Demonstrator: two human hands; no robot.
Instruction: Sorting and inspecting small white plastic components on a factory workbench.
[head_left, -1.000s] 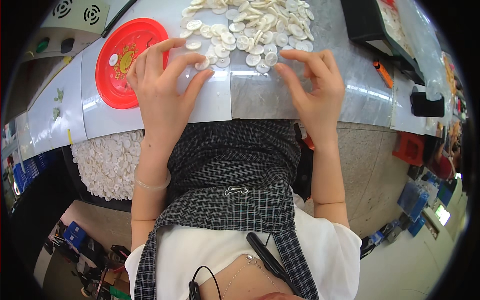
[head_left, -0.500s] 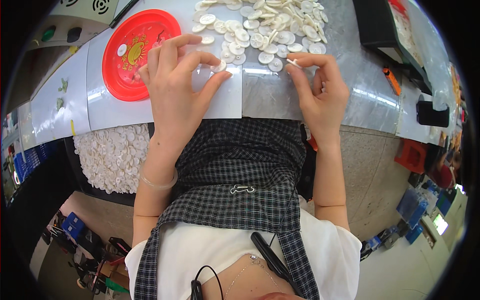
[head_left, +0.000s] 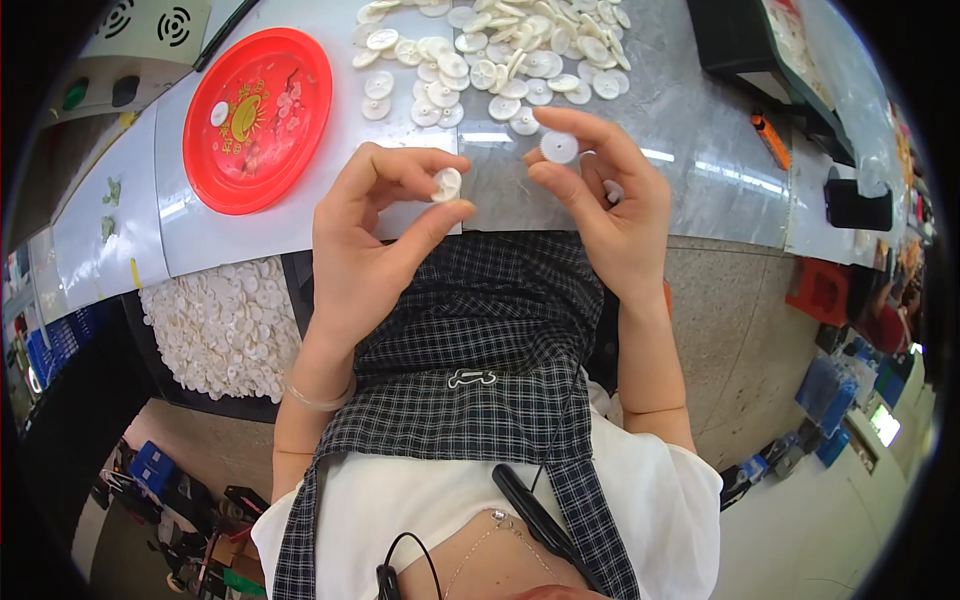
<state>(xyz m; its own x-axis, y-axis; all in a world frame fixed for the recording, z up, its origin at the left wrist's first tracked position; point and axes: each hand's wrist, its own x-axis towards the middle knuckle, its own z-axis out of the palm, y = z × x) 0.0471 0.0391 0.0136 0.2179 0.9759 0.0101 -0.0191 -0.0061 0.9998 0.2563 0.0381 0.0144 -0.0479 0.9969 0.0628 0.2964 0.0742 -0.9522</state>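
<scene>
My left hand (head_left: 375, 235) pinches a small white plastic gear (head_left: 446, 184) between thumb and fingers. My right hand (head_left: 610, 205) holds another white toothed gear (head_left: 559, 147) between thumb and forefinger, and a further white piece shows behind its fingers. Both hands are raised over the near edge of the grey marble table (head_left: 690, 170). Just beyond them lies a heap of several white gears (head_left: 480, 55) spread on the table top.
A round red plate (head_left: 258, 118) holding one white gear sits on a white sheet at the left. A black bin of many white gears (head_left: 215, 325) stands below the table edge at my left. A black box (head_left: 745, 45) and an orange tool (head_left: 771, 140) lie at the right.
Both hands have pulled back from the heap toward me, each lifting a white gear off the table. The view has tilted down slightly.
</scene>
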